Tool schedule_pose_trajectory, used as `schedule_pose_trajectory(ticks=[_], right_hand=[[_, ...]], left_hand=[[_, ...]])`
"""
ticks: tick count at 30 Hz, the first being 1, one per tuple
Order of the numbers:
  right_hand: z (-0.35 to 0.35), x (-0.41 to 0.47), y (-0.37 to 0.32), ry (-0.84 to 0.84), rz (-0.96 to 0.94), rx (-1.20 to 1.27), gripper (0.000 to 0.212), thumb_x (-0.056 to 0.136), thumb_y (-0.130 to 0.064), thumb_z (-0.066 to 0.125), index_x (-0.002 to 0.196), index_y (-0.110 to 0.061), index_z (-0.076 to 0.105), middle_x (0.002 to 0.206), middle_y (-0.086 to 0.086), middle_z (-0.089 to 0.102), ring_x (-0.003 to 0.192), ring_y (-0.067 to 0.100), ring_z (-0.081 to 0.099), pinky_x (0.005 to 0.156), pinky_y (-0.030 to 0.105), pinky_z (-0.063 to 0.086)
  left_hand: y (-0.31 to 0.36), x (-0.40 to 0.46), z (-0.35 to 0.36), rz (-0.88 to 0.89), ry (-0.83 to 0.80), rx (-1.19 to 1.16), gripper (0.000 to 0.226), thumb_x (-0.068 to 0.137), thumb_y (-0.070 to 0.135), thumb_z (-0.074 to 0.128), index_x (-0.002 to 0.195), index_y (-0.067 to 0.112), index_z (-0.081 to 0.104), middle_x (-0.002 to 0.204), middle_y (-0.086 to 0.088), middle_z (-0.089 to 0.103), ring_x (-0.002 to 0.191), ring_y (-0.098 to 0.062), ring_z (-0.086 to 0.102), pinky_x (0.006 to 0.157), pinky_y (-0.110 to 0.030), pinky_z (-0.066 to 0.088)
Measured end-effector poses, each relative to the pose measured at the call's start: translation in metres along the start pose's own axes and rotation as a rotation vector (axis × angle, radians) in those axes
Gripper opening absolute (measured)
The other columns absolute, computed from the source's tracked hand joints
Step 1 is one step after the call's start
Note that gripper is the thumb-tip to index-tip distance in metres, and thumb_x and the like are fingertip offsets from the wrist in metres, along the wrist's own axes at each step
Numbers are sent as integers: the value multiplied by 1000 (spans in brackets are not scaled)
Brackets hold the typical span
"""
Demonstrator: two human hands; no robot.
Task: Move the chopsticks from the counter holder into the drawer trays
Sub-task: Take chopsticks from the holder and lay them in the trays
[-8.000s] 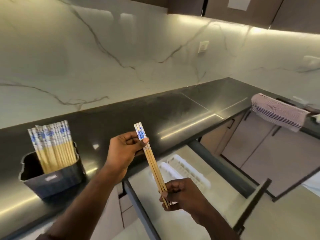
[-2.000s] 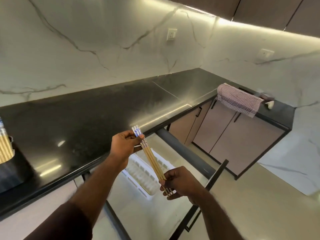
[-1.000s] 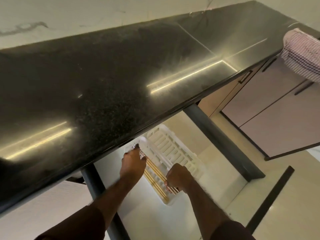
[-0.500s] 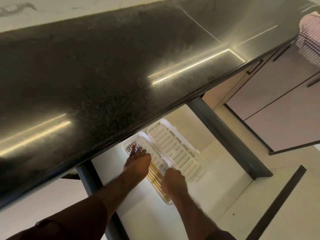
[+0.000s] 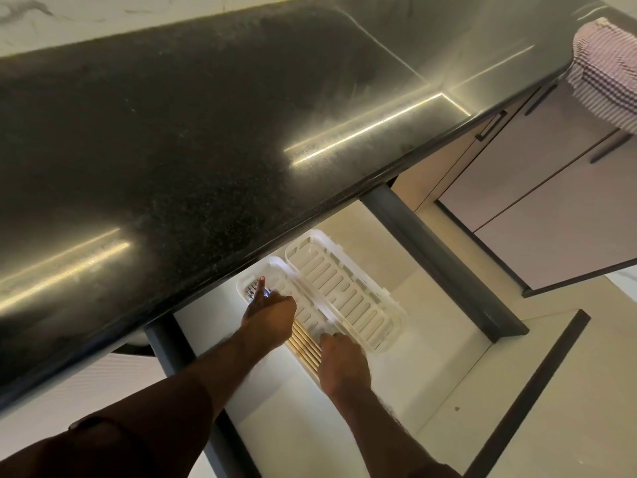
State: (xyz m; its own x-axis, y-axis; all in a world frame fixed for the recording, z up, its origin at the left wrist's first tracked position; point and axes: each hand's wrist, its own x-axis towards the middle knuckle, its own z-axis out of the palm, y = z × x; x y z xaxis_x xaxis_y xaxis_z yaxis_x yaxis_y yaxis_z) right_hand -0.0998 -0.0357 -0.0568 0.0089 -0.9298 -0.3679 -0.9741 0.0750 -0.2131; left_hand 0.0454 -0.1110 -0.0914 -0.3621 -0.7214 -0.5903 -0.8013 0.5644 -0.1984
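A black speckled counter (image 5: 206,139) fills most of the view, with a pale marble wall behind it and strip light reflected along its polished top. A checked towel (image 5: 606,70) is draped over the counter's far right end, above pale cabinet doors (image 5: 537,215) with dark handles. The counter holder is not in view.

Below the counter edge an open drawer (image 5: 441,257) is seen, its pale floor lit from above. Two white slotted trays lie side by side in it: the right tray (image 5: 348,298) holds nothing visible, while the left tray (image 5: 275,270) takes the chopsticks (image 5: 305,345), which are laid lengthwise, their tan shafts showing between the two hands and their blue-patterned ends near the tray's far end.

The left hand (image 5: 269,315) is stretched over the far part of the left tray, one finger extended to those patterned ends, probably so the bundle is squared against the tray wall. The right hand (image 5: 341,363) is set at the near end of the chopsticks, fingers bent downward; whether they are pinched or only steadied cannot be told, since the fingertips are hidden. The placing step is judged nearly finished, with more chopsticks likely to be fetched.
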Motion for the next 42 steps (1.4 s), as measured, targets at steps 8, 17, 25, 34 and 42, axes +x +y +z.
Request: schedule_pose_trajectory(ticks=[8, 17, 25, 34, 42], right_hand=[[-33, -11, -4, 38, 33, 56, 35, 95, -34, 58, 127, -19, 53, 121, -1, 66, 111, 19, 64, 102, 29, 45], [-123, -54, -20, 208, -10, 148, 39, 90, -28, 66, 128, -19, 59, 123, 3, 67, 106, 21, 67, 99, 41, 52], [-186, -139, -58, 507, -192, 318, 39, 90, -17, 66, 128, -15, 60, 119, 7, 70, 105, 24, 67, 94, 40, 55], [-232, -193, -164, 691, -537, 359, 29, 90, -13, 62, 119, -14, 66, 107, 7, 74, 97, 22, 68, 84, 31, 53], [-223, -193, -291, 655, -779, 332, 27, 93, -16, 61, 120, -15, 65, 110, 3, 73, 98, 16, 69, 88, 29, 55]], left_hand=[[0, -22, -17, -28, 292, -468, 28, 96, 31, 53, 118, 17, 63, 119, 1, 68, 112, -15, 61, 117, -42, 23], [5, -111, -100, -106, 607, -713, 32, 97, 26, 53, 127, 16, 60, 126, -1, 66, 109, -19, 65, 107, -36, 38], [6, -239, -145, -198, 986, -845, 39, 98, 8, 45, 136, 12, 50, 144, -8, 50, 131, -25, 49, 107, -38, 38], [-59, -375, -144, -381, 1193, -797, 43, 97, 8, 44, 140, 10, 48, 151, -9, 40, 139, -24, 39, 117, -36, 25], [-148, -444, -94, -542, 1262, -874, 44, 97, 11, 50, 141, 9, 46, 151, -9, 39, 140, -22, 36, 114, -31, 26]])
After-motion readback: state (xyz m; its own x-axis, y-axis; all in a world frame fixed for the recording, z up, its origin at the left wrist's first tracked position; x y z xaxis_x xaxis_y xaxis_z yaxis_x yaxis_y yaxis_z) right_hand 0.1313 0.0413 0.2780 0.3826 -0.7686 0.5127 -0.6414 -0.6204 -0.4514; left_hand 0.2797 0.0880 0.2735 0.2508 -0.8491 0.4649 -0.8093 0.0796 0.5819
